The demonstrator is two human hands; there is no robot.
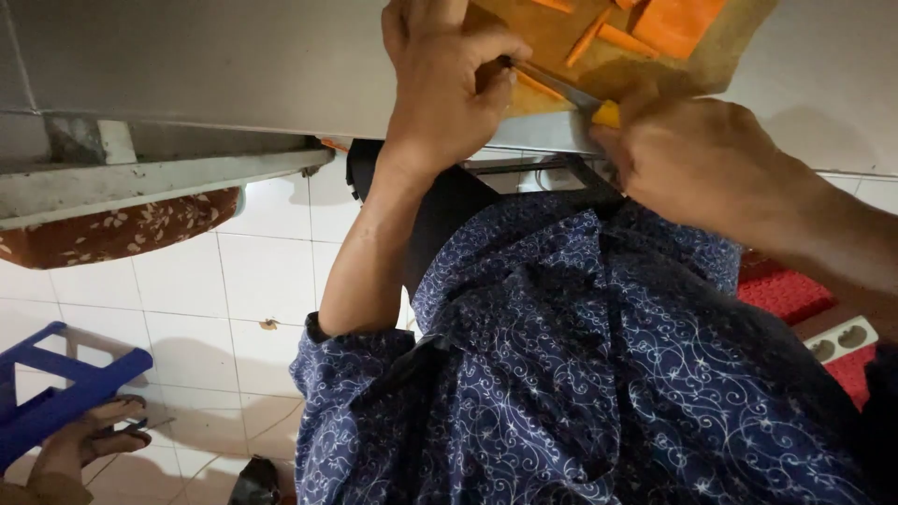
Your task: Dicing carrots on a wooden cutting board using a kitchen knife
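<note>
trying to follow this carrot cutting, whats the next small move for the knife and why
Probably press the knife down through the carrot stick under its blade. The right hand holds the yellow handle, and the left hand has its fingers at the blade, steadying a piece on the wooden board. Cut sticks lie further along the board.

Two hands are seen at one wooden cutting board [645, 70]; one knife [561, 89] and about five orange carrot pieces [673, 23] are counted beyond the fingers.

Cutting board [655, 70] cropped by top edge
</note>
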